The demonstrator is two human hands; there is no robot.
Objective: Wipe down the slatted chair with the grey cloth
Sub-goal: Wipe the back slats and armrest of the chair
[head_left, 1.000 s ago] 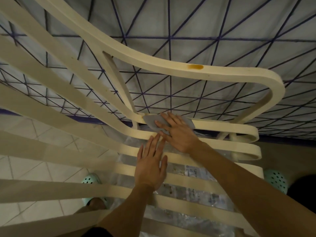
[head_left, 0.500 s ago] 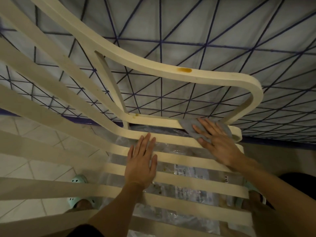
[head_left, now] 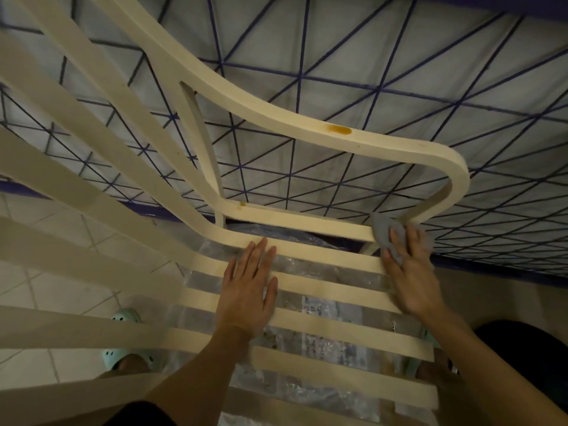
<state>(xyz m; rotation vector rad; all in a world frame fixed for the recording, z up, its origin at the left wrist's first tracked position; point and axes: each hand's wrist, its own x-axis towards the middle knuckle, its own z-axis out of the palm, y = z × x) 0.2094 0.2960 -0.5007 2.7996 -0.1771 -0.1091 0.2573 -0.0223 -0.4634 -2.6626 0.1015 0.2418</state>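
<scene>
Obs: slatted chair (head_left: pixel 276 109) braced by L hand (head_left: pixel 249 290), flat, fingers straight, on seat slats (head_left: pixel 322 286). R hand (head_left: pixel 412 281) presses grey cloth (head_left: pixel 382 238) at far slat's end, under armrest loop (head_left: pixel 455 179). Risk: cloth is only pinned by flat fingers, so could drop thru a gap; orange stain (head_left: pixel 338 129) may get skipped.

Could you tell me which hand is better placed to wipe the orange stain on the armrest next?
The right hand: it presses the grey cloth at the base of the armrest, just below the stain. The left hand lies flat on the seat slats, with no cloth.
</scene>
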